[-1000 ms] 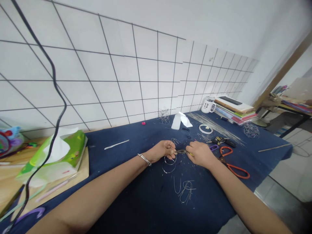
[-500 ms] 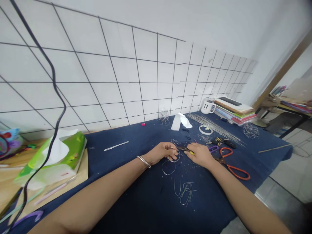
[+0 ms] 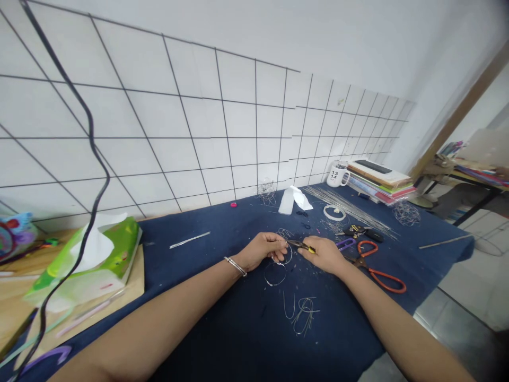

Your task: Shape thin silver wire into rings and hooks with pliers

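Between the fingers of my left hand (image 3: 268,248) is a thin wire loop (image 3: 291,255), which hangs down to the right of the fingertips. My right hand (image 3: 323,254) is wrapped round a pair of pliers (image 3: 296,243) with yellow on the handle. The jaws of the pliers reach the wire at my left fingertips; whether they are clamped on it is too small to tell. A second wire ring (image 3: 275,275) lies just below my left hand. Nearer to me is a small bundle of bent wires (image 3: 304,316) on the dark blue cloth (image 3: 238,329).
Right of my hand lie orange-handled scissors (image 3: 384,280) and black-handled cutters (image 3: 363,232). Behind them are long straight wires (image 3: 350,209), a white tape roll (image 3: 334,213), a mug (image 3: 337,175) and stacked books (image 3: 382,183). A tissue pack (image 3: 123,249) and hanging black cable (image 3: 92,138) are at left.
My right hand and the pliers have shifted slightly left, with a little more of the pliers showing. My left hand stays nearly in place, and the camera view has tilted slightly.
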A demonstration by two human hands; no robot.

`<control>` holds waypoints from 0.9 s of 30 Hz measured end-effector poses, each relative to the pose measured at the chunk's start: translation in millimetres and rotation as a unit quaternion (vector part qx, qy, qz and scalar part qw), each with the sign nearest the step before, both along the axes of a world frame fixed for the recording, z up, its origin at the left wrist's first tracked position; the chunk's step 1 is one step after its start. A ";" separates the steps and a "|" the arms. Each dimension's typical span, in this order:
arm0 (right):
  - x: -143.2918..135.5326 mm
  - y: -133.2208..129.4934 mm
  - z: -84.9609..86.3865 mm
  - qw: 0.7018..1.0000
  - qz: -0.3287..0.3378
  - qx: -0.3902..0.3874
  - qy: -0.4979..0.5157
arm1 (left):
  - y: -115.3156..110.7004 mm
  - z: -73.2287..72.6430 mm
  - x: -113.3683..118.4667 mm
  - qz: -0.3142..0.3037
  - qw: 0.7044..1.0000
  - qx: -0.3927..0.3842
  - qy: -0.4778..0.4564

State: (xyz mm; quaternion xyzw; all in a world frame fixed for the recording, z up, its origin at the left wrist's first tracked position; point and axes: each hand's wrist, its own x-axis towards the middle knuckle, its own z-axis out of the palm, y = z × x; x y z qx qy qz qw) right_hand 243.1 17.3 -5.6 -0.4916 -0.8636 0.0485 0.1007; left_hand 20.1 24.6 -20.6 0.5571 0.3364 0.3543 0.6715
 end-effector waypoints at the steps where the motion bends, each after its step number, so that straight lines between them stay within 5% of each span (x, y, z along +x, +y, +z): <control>1: -0.2 0.0 0.3 1.000 0.000 0.001 0.001 | 0.0 0.6 -0.1 -0.001 1.000 -0.003 -0.006; 27: -5.0 -3.2 -2.5 1.000 -0.024 -0.010 0.012 | 0.6 -2.7 2.1 0.034 0.998 0.053 0.015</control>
